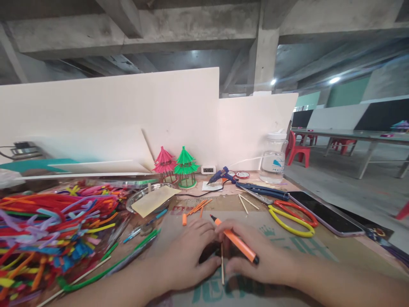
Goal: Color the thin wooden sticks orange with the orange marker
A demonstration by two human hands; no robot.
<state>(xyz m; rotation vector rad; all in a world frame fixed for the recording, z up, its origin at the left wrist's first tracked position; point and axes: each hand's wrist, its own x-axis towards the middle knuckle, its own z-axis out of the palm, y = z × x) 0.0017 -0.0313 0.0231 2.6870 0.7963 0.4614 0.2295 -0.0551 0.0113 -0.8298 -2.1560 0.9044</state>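
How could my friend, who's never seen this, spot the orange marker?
In front of the big white panel, find the left hand and right hand close together. The right hand holds the orange marker, slanting from dark tip at upper left to black end at lower right. Unlike the thin orange sticks and stubby orange cap beyond the hands, it's long, thick and black-ended.

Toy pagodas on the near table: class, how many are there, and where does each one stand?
2: the pink pagoda at the back, in front of the white board, and the green pagoda just to its right.
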